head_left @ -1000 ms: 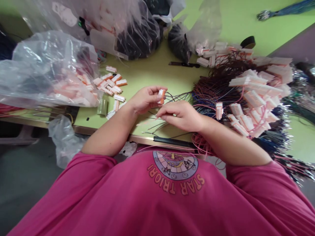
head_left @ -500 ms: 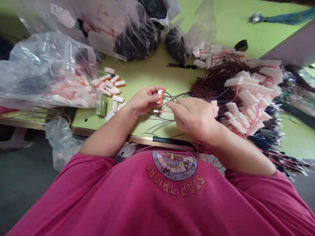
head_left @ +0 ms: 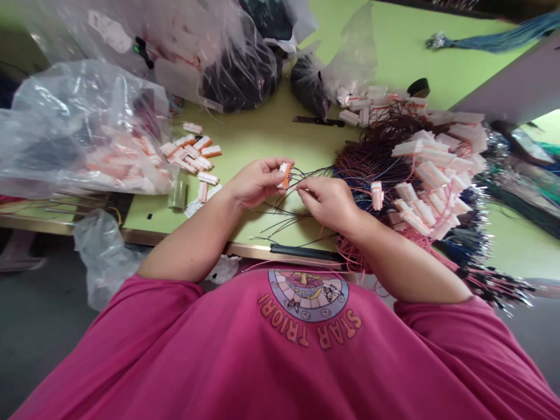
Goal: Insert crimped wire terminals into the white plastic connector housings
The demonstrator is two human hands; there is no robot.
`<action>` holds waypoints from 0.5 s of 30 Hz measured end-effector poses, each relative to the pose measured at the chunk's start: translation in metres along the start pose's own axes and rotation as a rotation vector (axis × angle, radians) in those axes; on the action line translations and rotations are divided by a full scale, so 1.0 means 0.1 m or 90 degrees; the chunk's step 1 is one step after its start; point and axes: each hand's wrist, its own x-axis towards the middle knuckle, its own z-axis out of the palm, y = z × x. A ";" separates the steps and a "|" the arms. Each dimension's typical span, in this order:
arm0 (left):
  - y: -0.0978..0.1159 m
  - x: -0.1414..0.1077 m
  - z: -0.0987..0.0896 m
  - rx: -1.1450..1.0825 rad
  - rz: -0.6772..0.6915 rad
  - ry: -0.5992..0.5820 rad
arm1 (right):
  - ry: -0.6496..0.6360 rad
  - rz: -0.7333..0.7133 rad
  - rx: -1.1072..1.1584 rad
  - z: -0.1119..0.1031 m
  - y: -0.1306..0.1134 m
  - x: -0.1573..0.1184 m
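Note:
Between its thumb and fingers my left hand (head_left: 258,182) holds a white and orange connector (head_left: 284,174) with dark wires running out to the right. Just right of it, my right hand (head_left: 326,201) pinches a thin wire close to the connector's side. Loose dark wires (head_left: 280,224) lie on the green table below both hands. Beside my right hand is a large heap of dark wires (head_left: 371,146), with many white and orange connectors (head_left: 420,207) on top. Several loose connectors (head_left: 192,153) lie left of my left hand.
A clear plastic bag (head_left: 100,128) of connectors fills the left side. Dark-filled bags (head_left: 240,70) stand at the back. A black-handled tool (head_left: 318,121) and a roll of black tape (head_left: 419,88) lie beyond my hands. A small greenish cylinder (head_left: 177,192) stands near the front edge.
My right hand has drawn nearer the held connector, and the pink wire's pale tip no longer shows below it. The view has shifted slightly. My left hand still holds the connector.

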 end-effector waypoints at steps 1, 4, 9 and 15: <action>0.00 0.00 0.00 -0.001 -0.002 -0.001 | -0.010 0.009 -0.019 0.00 0.01 0.00; 0.00 0.00 0.00 -0.019 -0.011 0.002 | -0.043 0.042 -0.067 -0.01 -0.03 -0.02; 0.01 0.00 0.04 -0.034 -0.013 0.025 | -0.061 0.058 -0.100 -0.02 -0.09 -0.01; 0.02 -0.02 0.07 -0.011 -0.011 0.037 | -0.105 0.072 0.106 -0.01 0.00 0.07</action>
